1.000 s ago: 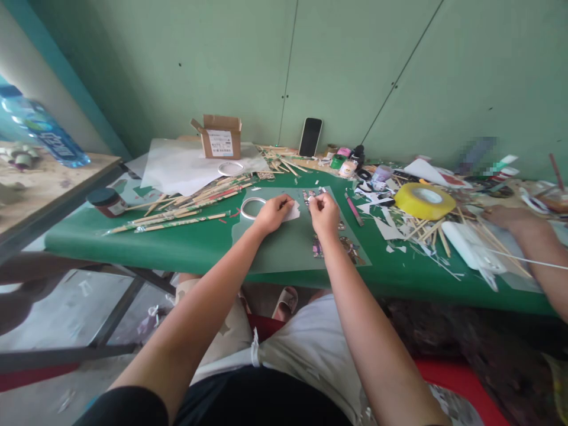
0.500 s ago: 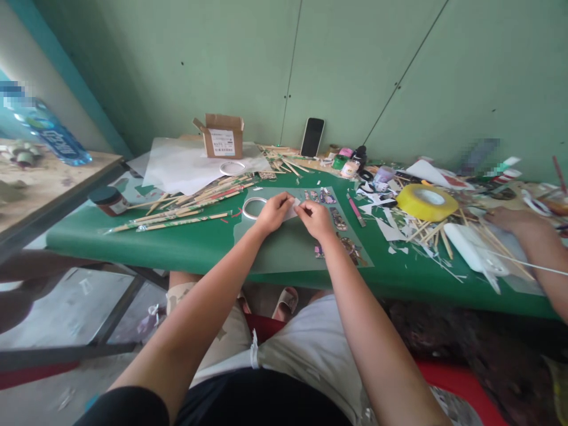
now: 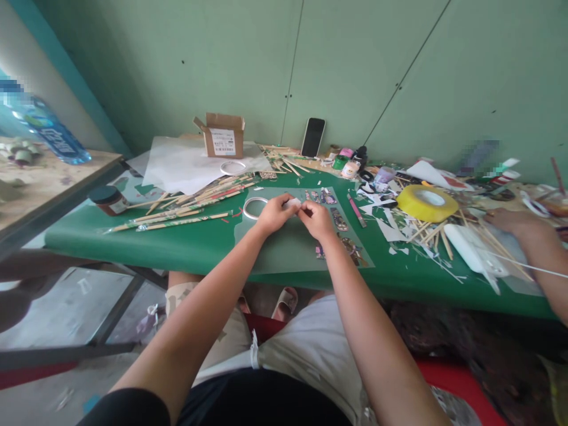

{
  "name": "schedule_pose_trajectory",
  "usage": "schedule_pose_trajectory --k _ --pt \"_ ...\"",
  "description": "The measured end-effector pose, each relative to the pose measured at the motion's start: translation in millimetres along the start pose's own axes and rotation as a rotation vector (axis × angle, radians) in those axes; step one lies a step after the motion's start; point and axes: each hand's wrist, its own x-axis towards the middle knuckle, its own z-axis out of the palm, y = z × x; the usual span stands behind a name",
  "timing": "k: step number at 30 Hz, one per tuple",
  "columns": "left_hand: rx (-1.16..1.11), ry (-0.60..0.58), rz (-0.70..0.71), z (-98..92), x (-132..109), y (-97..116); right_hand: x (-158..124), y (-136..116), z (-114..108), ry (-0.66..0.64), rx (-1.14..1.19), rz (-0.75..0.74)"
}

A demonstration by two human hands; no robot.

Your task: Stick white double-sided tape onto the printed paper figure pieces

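Both hands meet above the grey-green cutting mat (image 3: 288, 245) on the green surface (image 3: 133, 239). The left hand (image 3: 273, 214) and right hand (image 3: 316, 218) each have fingers closed on a small white paper piece (image 3: 293, 203), held between them just over the mat. A white tape ring (image 3: 252, 207) lies just beside the left hand. Farther right sits a yellow tape roll (image 3: 426, 202); a black phone (image 3: 313, 136) leans against the far wall.

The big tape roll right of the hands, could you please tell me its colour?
The tape roll is yellow, seen in the head view.

Small white paper scrap (image 3: 293, 203), pinched.
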Motion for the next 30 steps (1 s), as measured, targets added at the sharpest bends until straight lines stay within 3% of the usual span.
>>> schedule_pose_trajectory --k 16,30 --pt "0.048 0.055 -0.05 -0.7 1.2 2.7 0.6 0.0 0.9 -0.05 0.077 0.035" --pt "0.032 0.049 -0.022 -1.9 -1.1 6.8 -0.5 -0.1 0.0 -0.003 0.071 0.063"
